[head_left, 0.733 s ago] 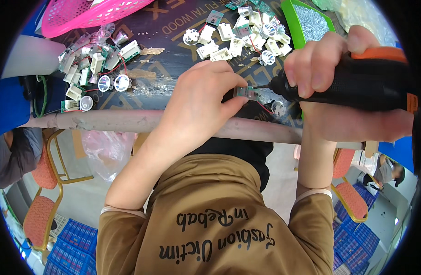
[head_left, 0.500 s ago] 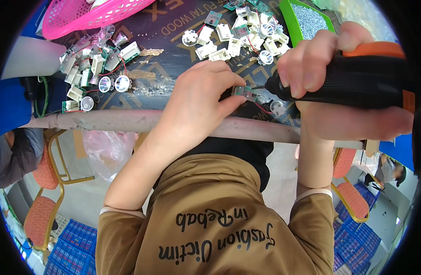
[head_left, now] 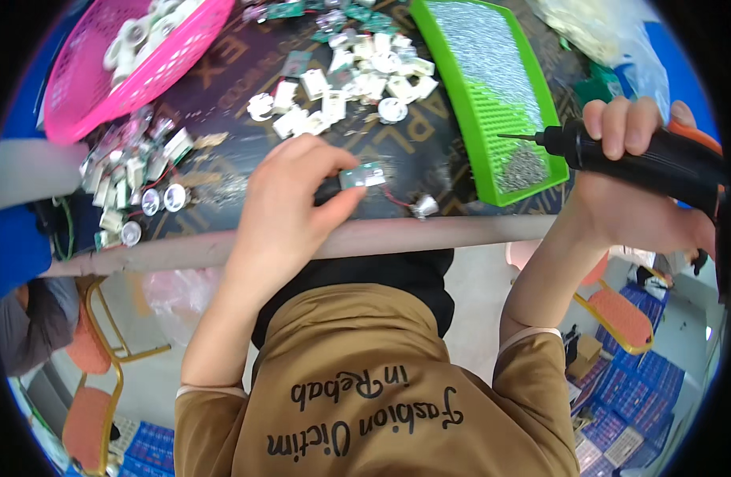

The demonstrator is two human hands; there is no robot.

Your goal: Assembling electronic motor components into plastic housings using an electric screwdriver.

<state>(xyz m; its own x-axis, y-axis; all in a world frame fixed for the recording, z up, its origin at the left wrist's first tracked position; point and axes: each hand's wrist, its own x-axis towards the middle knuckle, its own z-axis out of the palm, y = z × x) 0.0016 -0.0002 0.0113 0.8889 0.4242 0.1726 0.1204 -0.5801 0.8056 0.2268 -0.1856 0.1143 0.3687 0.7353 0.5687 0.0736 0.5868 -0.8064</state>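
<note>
My left hand (head_left: 294, 195) pinches a small green circuit board module (head_left: 363, 176) between thumb and fingers, just above the near part of the table. A red wire runs from the module to a small lamp cup with a clear reflector (head_left: 423, 207) beside it. On the right, my right hand (head_left: 632, 179) is wrapped round a black and orange electric screwdriver (head_left: 612, 148). Its thin bit points left, over the lower part of a green ribbed tray (head_left: 474, 151). Small metal screws (head_left: 523, 168) lie in that tray's near corner, and a larger silvery heap fills its far part.
White housings with boards and lamp cups (head_left: 334, 106) are heaped beyond my left hand. Another wired pile (head_left: 131, 179) lies at left, below a pink basket (head_left: 71, 119) of white parts. A pale rail (head_left: 174, 253) edges the table. Plastic bags (head_left: 596, 32) sit far right.
The screwdriver has left the module and moved right, so its bit is now over the green tray. My left hand still holds the module. The whole view has shifted to the right.
</note>
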